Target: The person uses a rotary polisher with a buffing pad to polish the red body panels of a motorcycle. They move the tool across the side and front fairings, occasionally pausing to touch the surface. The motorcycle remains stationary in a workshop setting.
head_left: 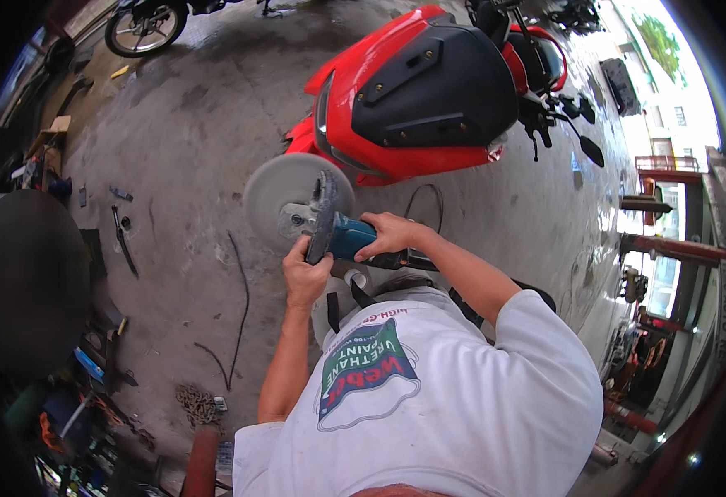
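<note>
A teal electric polisher (352,237) with a round grey pad (270,177) is held in front of the torso. The pad's face looks smooth and blurred. My left hand (307,273) grips the lower end of the worn black loop handle (321,214), beside the metal gear head (295,219). Around the teal body, near the rear grip, my right hand (391,235) is closed. Beyond the tool stands a red and black scooter (350,130); the pad overlaps its lower front end in the view, and contact cannot be told. A white cup-like object (355,278) shows below the polisher.
On the concrete floor (183,155) lie a dark cable (243,298), a black rod-like part (124,242) and a heap of chain (195,404). Another motorcycle's wheel (146,28) stands at upper left. Tools and parts crowd the left edge, beside a dark blurred oval (28,286).
</note>
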`<state>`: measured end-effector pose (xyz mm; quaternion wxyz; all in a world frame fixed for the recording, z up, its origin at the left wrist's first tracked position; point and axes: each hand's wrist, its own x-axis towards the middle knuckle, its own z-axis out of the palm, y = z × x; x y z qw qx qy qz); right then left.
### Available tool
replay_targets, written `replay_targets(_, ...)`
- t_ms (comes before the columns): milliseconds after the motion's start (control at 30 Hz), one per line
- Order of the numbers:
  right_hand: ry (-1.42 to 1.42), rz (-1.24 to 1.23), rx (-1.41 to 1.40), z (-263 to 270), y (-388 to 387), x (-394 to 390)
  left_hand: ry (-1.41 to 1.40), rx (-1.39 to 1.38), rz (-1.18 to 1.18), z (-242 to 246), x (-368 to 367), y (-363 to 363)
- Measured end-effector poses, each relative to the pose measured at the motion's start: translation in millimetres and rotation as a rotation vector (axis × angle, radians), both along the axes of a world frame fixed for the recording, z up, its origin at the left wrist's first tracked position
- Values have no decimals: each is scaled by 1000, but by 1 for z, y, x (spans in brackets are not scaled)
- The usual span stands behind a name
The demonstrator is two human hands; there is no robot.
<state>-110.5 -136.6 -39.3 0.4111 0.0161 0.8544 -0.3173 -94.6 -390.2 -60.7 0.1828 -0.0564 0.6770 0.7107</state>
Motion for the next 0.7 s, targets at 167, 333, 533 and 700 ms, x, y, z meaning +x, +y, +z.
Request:
replay_targets(167, -43, -8, -20, 12, -16, 4, 51, -44, -6, 15, 1, -18)
replay_targets(333, -40, -65, -71, 16, -23, 33, 27, -79, -91, 27, 6, -27)
replay_targets(533, -47, -278, -142, 7, -21, 85, 12, -162, -327, 32, -2, -19)
replay_targets(700, 9, -541, -212, -17, -28, 146, 21, -228, -617, 32, -14, 7)
